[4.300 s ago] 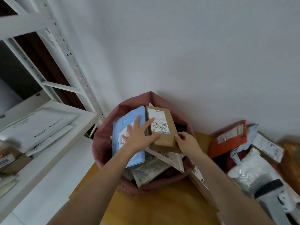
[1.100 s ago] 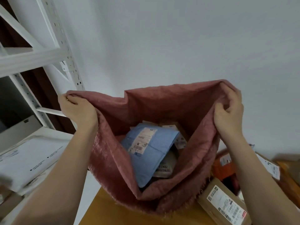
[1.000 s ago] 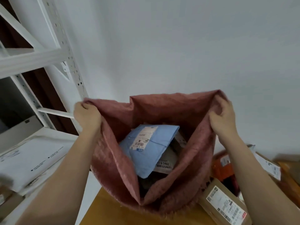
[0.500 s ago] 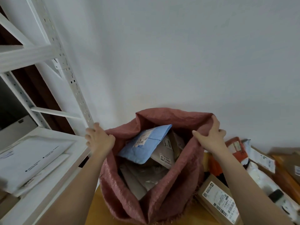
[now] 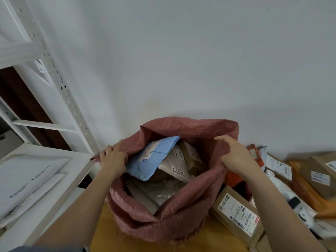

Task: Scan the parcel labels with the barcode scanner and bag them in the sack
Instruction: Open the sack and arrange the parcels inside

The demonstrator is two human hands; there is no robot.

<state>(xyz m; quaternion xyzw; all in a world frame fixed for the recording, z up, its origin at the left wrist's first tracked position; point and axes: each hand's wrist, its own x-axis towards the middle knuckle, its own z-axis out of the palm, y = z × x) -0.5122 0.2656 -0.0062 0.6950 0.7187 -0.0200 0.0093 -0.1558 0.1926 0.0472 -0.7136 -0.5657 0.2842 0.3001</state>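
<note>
sack [image 5: 174,217]: woven pink, upright, mouth up | left hand [image 5: 113,160]: gripping left rim | right hand [image 5: 234,155]: fingers curled, gripping right rim | blue mailer [image 5: 152,159]: slanted inside

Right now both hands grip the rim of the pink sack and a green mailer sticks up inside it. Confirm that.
Not quite: the head view shows a blue mailer, not green. The left hand and right hand do grip the pink sack at its rim.

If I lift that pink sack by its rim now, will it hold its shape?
Probably not. The sack looks floppy: its woven rim creases and folds where both hands hold it. Stuffed with parcels such as the blue mailer, it is likely heavy and would sag.
</note>
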